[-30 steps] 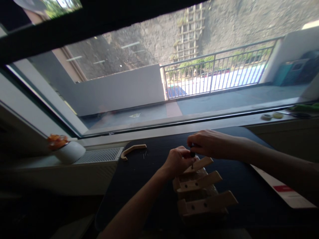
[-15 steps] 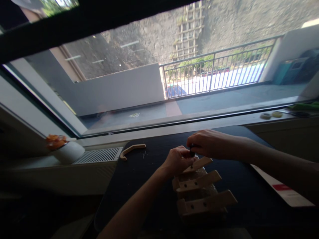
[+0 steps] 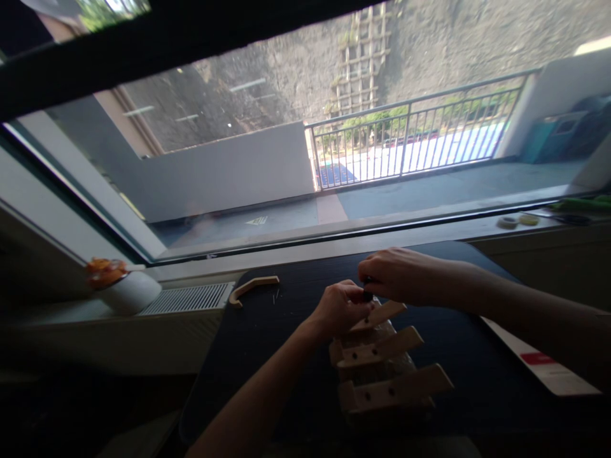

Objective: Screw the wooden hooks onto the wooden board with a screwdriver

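A small wooden assembly [image 3: 386, 369] of three slanted slats on a base sits on the black table [image 3: 267, 343]. My left hand [image 3: 341, 308] grips its far end, steadying the top slat. My right hand [image 3: 398, 277] is closed around a small dark-handled tool [image 3: 367, 295], whose tip presses down on the top slat next to my left fingers. Much of the tool is hidden inside my fist.
A curved wooden piece [image 3: 252, 287] lies at the table's far left corner. A white strip with a red mark [image 3: 539, 362] lies at the right. On the sill stand a white bowl with orange contents [image 3: 121, 286] and a vent grille [image 3: 188, 298]; tape rolls [image 3: 518, 221] far right.
Both hands stay on the top slat; my right hand shifted only slightly around the tool. The view drifted a little.
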### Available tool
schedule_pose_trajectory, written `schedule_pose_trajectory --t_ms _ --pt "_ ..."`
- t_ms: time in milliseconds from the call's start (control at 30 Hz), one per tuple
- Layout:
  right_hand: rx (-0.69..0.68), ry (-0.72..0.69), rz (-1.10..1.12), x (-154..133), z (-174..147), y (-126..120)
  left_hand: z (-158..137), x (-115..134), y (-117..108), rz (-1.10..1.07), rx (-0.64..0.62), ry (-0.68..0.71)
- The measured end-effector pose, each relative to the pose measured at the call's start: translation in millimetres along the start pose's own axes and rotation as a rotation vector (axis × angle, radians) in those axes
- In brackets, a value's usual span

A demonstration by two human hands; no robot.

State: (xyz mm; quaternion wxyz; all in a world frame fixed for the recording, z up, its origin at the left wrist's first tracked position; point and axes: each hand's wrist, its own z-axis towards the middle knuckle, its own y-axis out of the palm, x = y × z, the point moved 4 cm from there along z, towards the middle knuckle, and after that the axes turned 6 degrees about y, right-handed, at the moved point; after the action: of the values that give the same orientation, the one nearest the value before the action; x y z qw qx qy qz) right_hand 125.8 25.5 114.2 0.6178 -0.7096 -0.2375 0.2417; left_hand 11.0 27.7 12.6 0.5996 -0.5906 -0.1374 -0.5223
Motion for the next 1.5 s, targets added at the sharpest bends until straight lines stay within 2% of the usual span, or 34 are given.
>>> schedule_pose_trajectory --t_ms 133,433,767,1067,1267,1367,1500 --pt "0.007 0.034 -0.049 0 2 1 0 1 0 0.003 0.007 0.013" --pt "-0.019 -0.039 0.058 -2 -2 -7 0 -2 -1 -0.016 0.014 0.029" --pt "0.057 -0.025 0.058 1 -1 0 0 1 1 -0.013 -0.002 0.032" --pt "-0.034 -0.078 0.114 -2 -5 -5 -1 6 -1 -0.003 -0.045 -0.023" --pt "0.005 -0.079 0.129 0 -1 2 -1 0 1 0.004 -0.040 0.024" --pt "0.040 -0.065 0.085 -1 -1 1 -1 1 1 0.003 -0.053 0.004" --pt "0.003 -0.068 0.073 -5 -3 -3 -1 6 0 0.011 -0.069 -0.033"
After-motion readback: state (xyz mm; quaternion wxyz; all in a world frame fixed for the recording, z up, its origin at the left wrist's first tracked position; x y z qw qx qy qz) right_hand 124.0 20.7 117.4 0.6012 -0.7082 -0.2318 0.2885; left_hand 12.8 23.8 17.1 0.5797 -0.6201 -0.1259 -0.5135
